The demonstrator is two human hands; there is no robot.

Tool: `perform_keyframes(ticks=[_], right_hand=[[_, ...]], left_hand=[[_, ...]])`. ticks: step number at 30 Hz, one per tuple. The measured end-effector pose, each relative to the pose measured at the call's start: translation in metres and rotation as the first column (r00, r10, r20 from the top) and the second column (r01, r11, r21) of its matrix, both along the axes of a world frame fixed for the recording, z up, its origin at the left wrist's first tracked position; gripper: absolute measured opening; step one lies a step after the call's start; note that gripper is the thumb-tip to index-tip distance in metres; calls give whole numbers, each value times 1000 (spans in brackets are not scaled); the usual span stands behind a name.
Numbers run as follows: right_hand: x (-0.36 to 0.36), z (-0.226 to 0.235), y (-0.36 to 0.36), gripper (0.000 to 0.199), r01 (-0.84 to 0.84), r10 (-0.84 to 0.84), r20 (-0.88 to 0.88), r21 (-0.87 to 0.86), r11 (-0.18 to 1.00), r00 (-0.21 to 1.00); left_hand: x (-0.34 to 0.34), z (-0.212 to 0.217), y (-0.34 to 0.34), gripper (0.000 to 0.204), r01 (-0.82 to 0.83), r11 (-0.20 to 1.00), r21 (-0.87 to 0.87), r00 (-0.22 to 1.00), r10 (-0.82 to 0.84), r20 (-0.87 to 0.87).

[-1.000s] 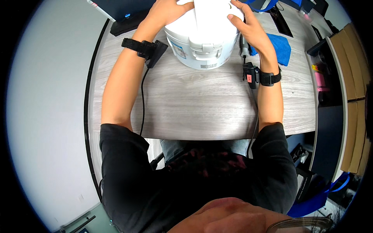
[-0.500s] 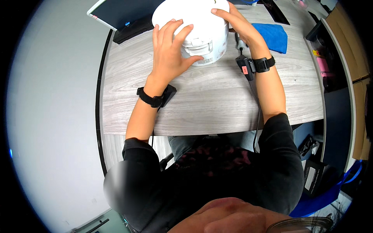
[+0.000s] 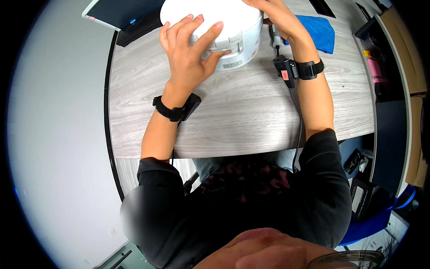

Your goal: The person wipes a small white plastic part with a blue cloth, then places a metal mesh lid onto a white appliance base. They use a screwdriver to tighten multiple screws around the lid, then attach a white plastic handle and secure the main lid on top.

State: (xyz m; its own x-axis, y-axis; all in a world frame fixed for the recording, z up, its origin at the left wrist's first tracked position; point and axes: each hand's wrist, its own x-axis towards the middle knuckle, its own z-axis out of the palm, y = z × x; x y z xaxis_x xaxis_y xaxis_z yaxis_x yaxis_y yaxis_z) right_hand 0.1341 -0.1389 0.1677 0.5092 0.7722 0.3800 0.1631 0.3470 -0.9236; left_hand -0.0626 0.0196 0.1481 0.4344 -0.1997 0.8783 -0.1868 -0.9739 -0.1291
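Observation:
A white, round lidded tub (image 3: 253, 43) stands at the far side of the desk, its top cut off by the picture's upper edge. It has a latch (image 3: 228, 39) on its front and a small label below. My left hand (image 3: 190, 47) grips its front left: the fingers are spread over the lid's edge, and the thumb reaches under the latch. At the tub's right, my right hand (image 3: 284, 22) holds the lid's rim with the thumb on top, while its other fingers are mostly hidden behind the side. Both wrists wear black straps with small black devices.
A folded blue cloth (image 3: 320, 33) lies right of my right hand. A grey-handled tool (image 3: 277, 38) is beside the tub. At the back left is a white-framed screen (image 3: 121, 13); a shelf unit (image 3: 389, 134) stands along the right. Cables hang from both wrist devices.
The tub sits farther left in the view, partly because the whole view has shifted. My left thumb has moved up along its front to the latch. Both hands stay on the tub.

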Motion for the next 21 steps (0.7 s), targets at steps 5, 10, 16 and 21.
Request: perform_keyframes(ticks=[5, 10, 16, 21], right_hand=[[-6, 2, 1, 56, -2, 1, -70, -15, 1000, 998], [4, -4, 6, 52, 66, -74, -70, -116, 991, 995], [17, -25, -4, 74, 428, -374, 253, -214, 878, 892], [32, -50, -17, 56, 561, -271, 527, -532, 634, 806]], left_hand=[[-3, 3, -1, 57, -21, 1000, 7, 1000, 21, -9], [-1, 5, -4, 65, -68, 998, 18, 998, 68, -1], [-1, -3, -16, 70, -163, 987, -10, 986, 164, 35], [-5, 5, -36, 61, -214, 977, -25, 977, 213, -16]])
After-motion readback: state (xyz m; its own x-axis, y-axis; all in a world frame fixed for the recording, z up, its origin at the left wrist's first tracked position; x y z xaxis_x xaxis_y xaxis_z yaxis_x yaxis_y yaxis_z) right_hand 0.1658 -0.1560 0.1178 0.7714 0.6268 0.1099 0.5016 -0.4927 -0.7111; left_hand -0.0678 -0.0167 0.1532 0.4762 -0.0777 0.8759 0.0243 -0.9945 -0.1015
